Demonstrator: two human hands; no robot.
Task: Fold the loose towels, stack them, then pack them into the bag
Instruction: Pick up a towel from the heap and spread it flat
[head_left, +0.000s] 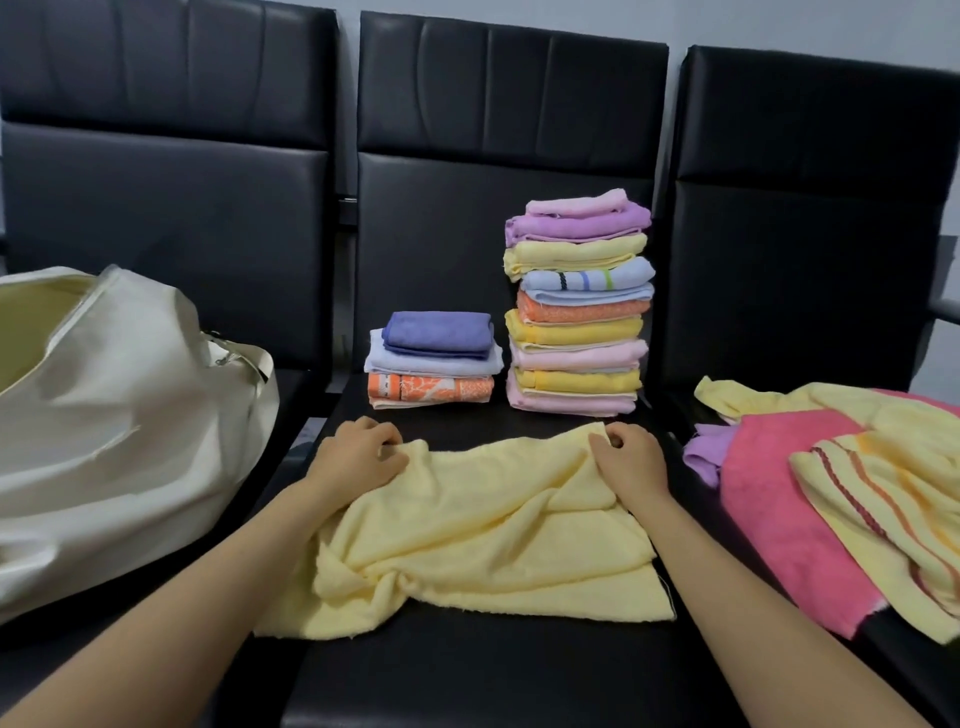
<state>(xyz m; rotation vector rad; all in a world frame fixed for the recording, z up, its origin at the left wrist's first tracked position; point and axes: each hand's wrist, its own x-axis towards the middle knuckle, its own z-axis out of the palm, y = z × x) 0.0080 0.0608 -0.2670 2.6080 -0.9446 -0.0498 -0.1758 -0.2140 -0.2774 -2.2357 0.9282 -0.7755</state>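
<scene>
Three black padded seats (498, 675) in a row, and everything sits on them. Biggest thing is the cream bag (119, 436) slumped on the left seat, mouth open toward the upper left. On the right seat there's a loose heap: a pink towel (779, 514), a yellow striped towel (878, 499) over it and a bit of purple towel (704, 457) poking out at its left edge.

Both forearms reach forward from the bottom corners over the middle seat, palms down. A pale yellow towel (467, 530) lies rumpled there, not folded yet. The left hand (358, 457) has its fingers curled, pinching the towel's far left corner; the right hand (631, 457) does the same at the far right corner.

Behind the hands, against the seat back, a tall stack (579, 306) of folded towels stands on the right, with a short stack (434, 361) just beside it on the left. No readable labels or writing anywhere.
</scene>
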